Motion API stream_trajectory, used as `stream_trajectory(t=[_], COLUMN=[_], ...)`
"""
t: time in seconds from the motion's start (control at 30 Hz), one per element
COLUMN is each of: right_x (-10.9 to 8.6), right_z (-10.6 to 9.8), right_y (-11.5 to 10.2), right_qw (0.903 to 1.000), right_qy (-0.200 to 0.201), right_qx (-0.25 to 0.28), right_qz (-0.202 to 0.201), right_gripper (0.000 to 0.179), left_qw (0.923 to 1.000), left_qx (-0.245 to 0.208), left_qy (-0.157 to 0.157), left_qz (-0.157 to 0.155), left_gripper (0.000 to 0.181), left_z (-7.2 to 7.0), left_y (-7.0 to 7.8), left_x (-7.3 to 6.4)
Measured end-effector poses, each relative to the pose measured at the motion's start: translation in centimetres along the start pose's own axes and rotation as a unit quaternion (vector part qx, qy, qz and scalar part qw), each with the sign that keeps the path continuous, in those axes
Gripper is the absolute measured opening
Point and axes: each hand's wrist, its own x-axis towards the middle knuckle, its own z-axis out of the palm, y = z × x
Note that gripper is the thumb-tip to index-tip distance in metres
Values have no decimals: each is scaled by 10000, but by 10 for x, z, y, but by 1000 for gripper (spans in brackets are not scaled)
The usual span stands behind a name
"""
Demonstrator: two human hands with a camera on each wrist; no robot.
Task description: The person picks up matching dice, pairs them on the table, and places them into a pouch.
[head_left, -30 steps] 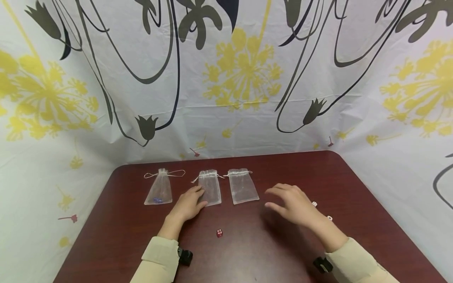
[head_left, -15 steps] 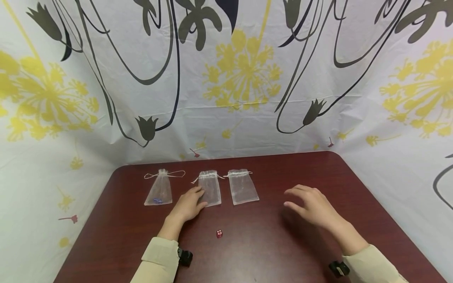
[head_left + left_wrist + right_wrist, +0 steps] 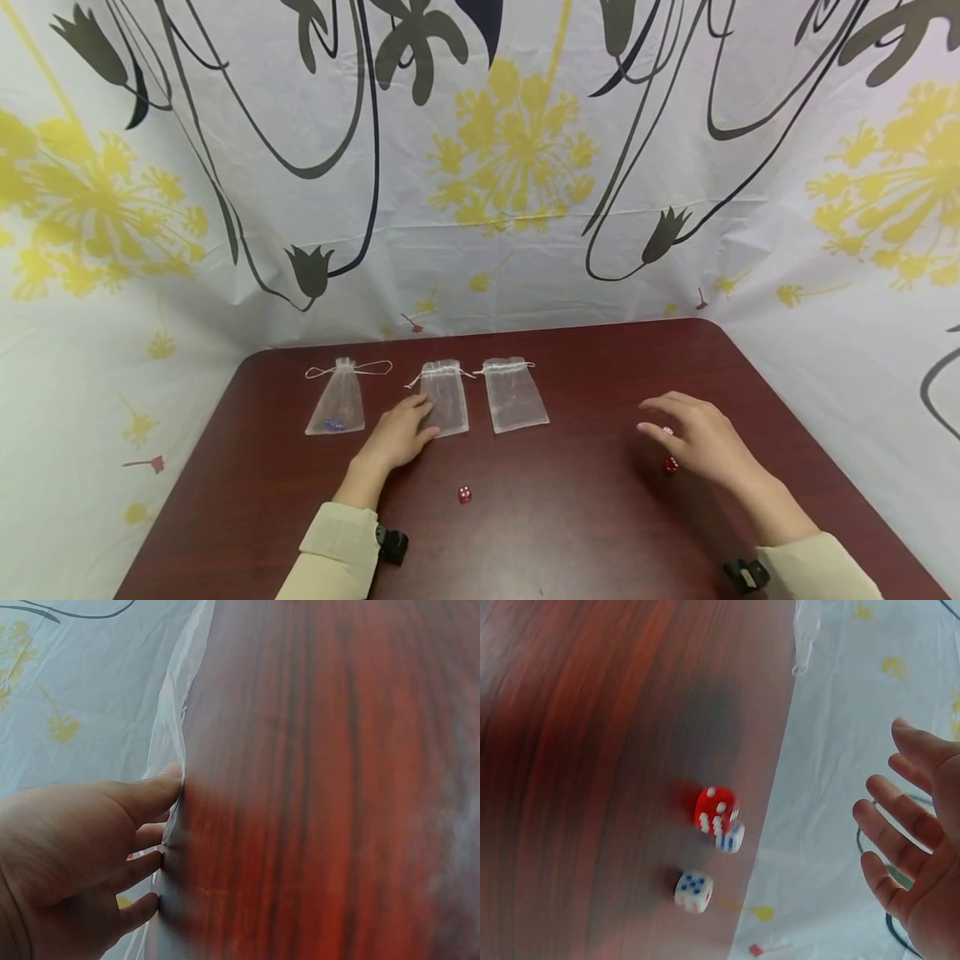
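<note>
My left hand (image 3: 396, 433) rests at the left edge of the middle mesh drawstring bag (image 3: 448, 404); its thumb and fingers touch the bag's edge in the left wrist view. Relaxed and holding nothing, my right hand (image 3: 701, 437) hovers over the right side of the table. Near it lie a red die (image 3: 716, 810) and two white dice, one (image 3: 694, 891) apart and the other (image 3: 730, 837) partly behind the red one. In the head view the hand hides part of this group. A second red die (image 3: 465, 494) lies mid-table, below the middle bag.
To the left, another mesh bag (image 3: 337, 404), drawn narrow at its top, has blue dice (image 3: 334, 425) inside. A flat mesh bag (image 3: 516, 396) lies right of the middle one. Patterned cloth (image 3: 480, 208) hangs behind the dark red table (image 3: 555, 533).
My right hand has moved rightward across the table, and a red die has come into view beneath it. The left hand and the bags stay where they were.
</note>
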Motion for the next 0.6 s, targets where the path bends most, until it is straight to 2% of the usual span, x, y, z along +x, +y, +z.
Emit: stream_trajectory(t=[0.23, 0.4, 0.6], right_x=[-12, -27, -41], right_z=[-3, 8, 19], right_y=[15, 26, 35], right_qw=[9998, 9995, 9996], right_qy=[-55, -193, -108], right_qx=[-111, -214, -239], right_qz=[168, 145, 128], right_gripper=[27, 24, 29], left_qw=[10000, 10000, 10000], left_qx=[-24, -9, -24], left_qy=[16, 7, 15], left_qz=[30, -6, -3], left_gripper=[51, 52, 52], left_z=[0, 0, 0], left_y=[0, 0, 0], left_x=[-1, -1, -1])
